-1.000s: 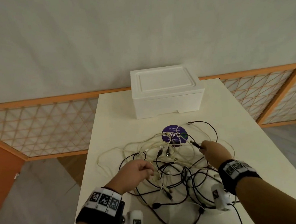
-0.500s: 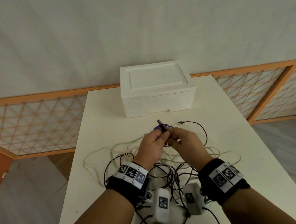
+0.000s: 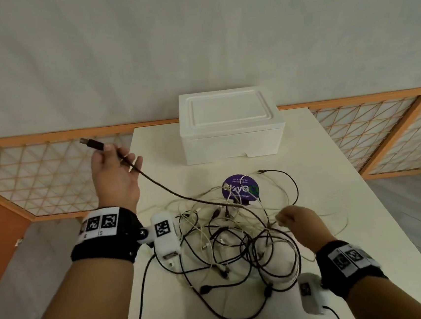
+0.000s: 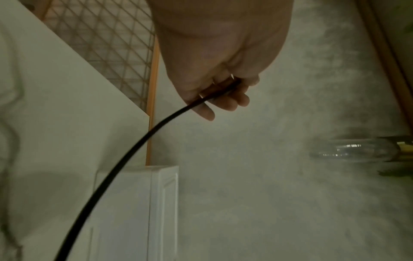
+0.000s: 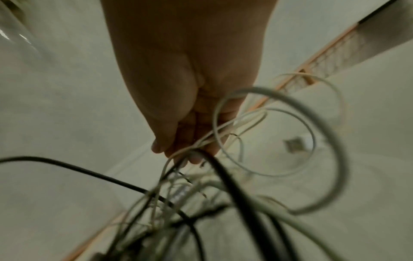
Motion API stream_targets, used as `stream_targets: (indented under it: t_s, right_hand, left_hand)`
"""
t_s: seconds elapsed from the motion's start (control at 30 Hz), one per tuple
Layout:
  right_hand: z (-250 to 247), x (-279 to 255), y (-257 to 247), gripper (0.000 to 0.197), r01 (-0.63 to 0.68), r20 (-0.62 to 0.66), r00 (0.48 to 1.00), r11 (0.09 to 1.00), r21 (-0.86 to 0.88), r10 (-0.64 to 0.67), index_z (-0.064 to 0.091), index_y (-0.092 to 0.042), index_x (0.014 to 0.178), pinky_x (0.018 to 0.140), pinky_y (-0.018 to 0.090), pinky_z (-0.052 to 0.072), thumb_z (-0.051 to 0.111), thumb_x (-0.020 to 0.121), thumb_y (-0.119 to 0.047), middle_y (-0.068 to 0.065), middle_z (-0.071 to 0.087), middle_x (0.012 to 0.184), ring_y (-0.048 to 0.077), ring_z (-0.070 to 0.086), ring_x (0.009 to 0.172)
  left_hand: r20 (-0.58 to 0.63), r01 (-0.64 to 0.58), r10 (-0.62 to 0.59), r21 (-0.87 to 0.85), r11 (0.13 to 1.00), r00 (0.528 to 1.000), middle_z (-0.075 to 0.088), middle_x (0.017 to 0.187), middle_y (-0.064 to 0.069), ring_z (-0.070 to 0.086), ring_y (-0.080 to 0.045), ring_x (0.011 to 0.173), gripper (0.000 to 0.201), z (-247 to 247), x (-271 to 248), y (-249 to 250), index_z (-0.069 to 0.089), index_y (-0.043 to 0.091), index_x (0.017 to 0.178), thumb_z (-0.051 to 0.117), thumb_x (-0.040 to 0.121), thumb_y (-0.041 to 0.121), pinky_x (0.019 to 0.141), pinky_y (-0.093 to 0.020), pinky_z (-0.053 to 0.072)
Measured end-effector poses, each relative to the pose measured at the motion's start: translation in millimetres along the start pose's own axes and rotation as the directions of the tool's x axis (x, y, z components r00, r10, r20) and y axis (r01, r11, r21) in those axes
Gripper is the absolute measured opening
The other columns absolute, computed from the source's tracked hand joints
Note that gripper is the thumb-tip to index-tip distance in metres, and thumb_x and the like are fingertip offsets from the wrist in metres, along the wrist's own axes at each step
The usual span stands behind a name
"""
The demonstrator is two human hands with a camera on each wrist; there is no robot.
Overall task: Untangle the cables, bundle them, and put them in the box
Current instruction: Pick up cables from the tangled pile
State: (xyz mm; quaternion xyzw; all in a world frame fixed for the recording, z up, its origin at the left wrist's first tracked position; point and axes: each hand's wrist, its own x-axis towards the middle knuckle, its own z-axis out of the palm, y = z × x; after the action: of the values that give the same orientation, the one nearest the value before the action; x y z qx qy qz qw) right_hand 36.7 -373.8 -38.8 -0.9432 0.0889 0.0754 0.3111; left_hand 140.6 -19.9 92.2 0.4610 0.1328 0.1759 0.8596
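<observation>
A tangle of black and white cables [image 3: 238, 241] lies on the white table [image 3: 334, 173]. My left hand [image 3: 108, 150] is raised at the table's left edge and pinches a black USB cable [image 3: 171, 191] just behind its plug [image 3: 92, 143]. The cable runs taut from the hand down into the pile. The left wrist view shows the same hand [image 4: 223, 91] with its fingers curled round the black cable [image 4: 125, 159]. My right hand [image 3: 283, 218] sits low on the pile's right side. Its fingertips [image 5: 194, 159] are drawn together on strands of the tangle. The closed white foam box [image 3: 229, 126] stands behind.
A round purple disc [image 3: 240, 190] lies under the far strands. An orange-framed lattice fence [image 3: 38, 176] runs behind and on both sides of the table. Loose cable loops reach toward the right edge. Bare tabletop shows around the box.
Both hands met over the pile on the black plug. The left hand has since swung up and left, drawing the cable out, while the right hand dropped back onto the tangle.
</observation>
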Motion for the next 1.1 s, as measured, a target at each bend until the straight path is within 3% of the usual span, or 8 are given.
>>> stream_targets:
  t_s: [0.27, 0.43, 0.6, 0.7, 0.8, 0.87, 0.97, 1.1]
  right_hand:
    - [-9.1, -6.8, -106.1, 0.055, 0.402, 0.038, 0.915, 0.914, -0.045, -0.401, 0.046, -0.026, 0.139, 0.103, 0.021, 0.03, 0.065, 0.088, -0.036, -0.006, 0.051, 0.137, 0.013, 0.045, 0.126]
    - [-6.7, -18.5, -154.4, 0.032, 0.473, 0.004, 0.876, 0.862, 0.181, -0.482, 0.058, -0.022, 0.126, 0.09, 0.033, 0.048, 0.054, 0.096, -0.03, -0.005, 0.069, 0.094, 0.01, 0.062, 0.091]
    - [-7.0, -11.9, -192.1, 0.022, 0.552, -0.098, 0.832, 0.795, 0.253, -0.546, 0.063, -0.014, 0.114, 0.08, 0.031, 0.05, 0.056, 0.094, -0.023, 0.003, 0.07, 0.099, 0.017, 0.064, 0.089]
    - [-7.4, -5.0, -196.8, 0.015, 0.466, -0.085, 0.88, 0.815, 0.345, -0.467, 0.056, -0.006, 0.105, 0.074, 0.044, 0.054, 0.049, 0.097, -0.017, 0.009, 0.067, 0.087, 0.023, 0.065, 0.079]
    - [-7.4, -7.6, -196.3, 0.012, 0.353, -0.013, 0.911, 0.762, 0.543, -0.412, 0.048, -0.011, 0.105, 0.051, 0.033, 0.054, 0.038, 0.1, -0.015, 0.002, 0.06, 0.071, 0.012, 0.06, 0.052]
    - [-9.3, -9.3, -194.9, 0.013, 0.336, -0.028, 0.918, 0.741, 0.581, -0.394, 0.049, -0.015, 0.104, 0.046, 0.021, 0.046, 0.037, 0.101, -0.012, -0.006, 0.055, 0.064, 0.001, 0.05, 0.046]
    - [-7.3, -4.9, -190.1, 0.019, 0.401, -0.062, 0.898, 0.752, 0.523, -0.436, 0.057, -0.017, 0.108, 0.057, 0.01, 0.038, 0.043, 0.099, -0.009, -0.017, 0.056, 0.069, -0.006, 0.051, 0.056]
    - [-6.2, -0.3, -185.4, 0.033, 0.416, -0.027, 0.909, 0.902, 0.119, -0.416, 0.061, -0.015, 0.102, 0.073, 0.034, 0.05, 0.042, 0.098, -0.043, 0.001, 0.067, 0.089, 0.017, 0.062, 0.081]
  left_hand:
    - [0.234, 0.088, -0.102, 0.071, 0.994, 0.967, 0.069, 0.074, -0.001, 0.064, -0.012, 0.067, 0.015, 21.7, -43.0, -18.2, 0.057, 0.016, 0.083, 0.053, 0.097, 0.013, 0.073, -0.032, 0.057]
    - [0.299, 0.241, -0.265, 0.117, 0.963, 0.916, 0.075, 0.081, -0.009, 0.071, -0.016, 0.072, 0.02, 31.4, -59.0, -24.2, 0.049, 0.016, 0.08, 0.049, 0.099, 0.021, 0.071, -0.029, 0.059]
    - [0.38, 0.283, -0.345, 0.211, 0.936, 0.858, 0.074, 0.084, -0.011, 0.071, -0.018, 0.087, 0.024, 40.0, -82.7, -35.6, 0.045, 0.013, 0.075, 0.049, 0.098, 0.013, 0.068, -0.025, 0.055]
    - [0.411, 0.217, -0.346, 0.327, 0.92, 0.843, 0.064, 0.062, 0.002, 0.062, -0.013, 0.065, 0.025, 39.5, -88.2, -34.7, 0.053, 0.012, 0.068, 0.056, 0.092, 0.012, 0.057, -0.026, 0.048]
    - [0.488, 0.244, -0.403, 0.358, 0.901, 0.774, 0.061, 0.062, 0.001, 0.051, -0.015, 0.05, 0.016, 33.8, -90.4, -31.3, 0.065, 0.013, 0.091, 0.049, 0.095, 0.01, 0.046, -0.025, 0.044]
    - [0.523, 0.277, -0.437, 0.357, 0.892, 0.732, 0.066, 0.078, -0.002, 0.058, -0.016, 0.062, 0.024, 30.9, -92.2, -35.0, 0.063, 0.013, 0.111, 0.044, 0.098, 0.008, 0.059, -0.032, 0.053]
    - [0.434, 0.224, -0.367, 0.345, 0.911, 0.823, 0.07, 0.084, 0.001, 0.063, -0.012, 0.083, 0.023, 29.6, -93.4, -46.5, 0.068, 0.015, 0.102, 0.046, 0.099, 0.015, 0.086, -0.031, 0.05]
    - [0.323, 0.129, -0.2, 0.226, 0.965, 0.925, 0.072, 0.081, -0.002, 0.07, -0.013, 0.089, 0.027, 30.7, -98.2, -51.3, 0.061, 0.007, 0.084, 0.043, 0.101, 0.016, 0.081, -0.026, 0.052]
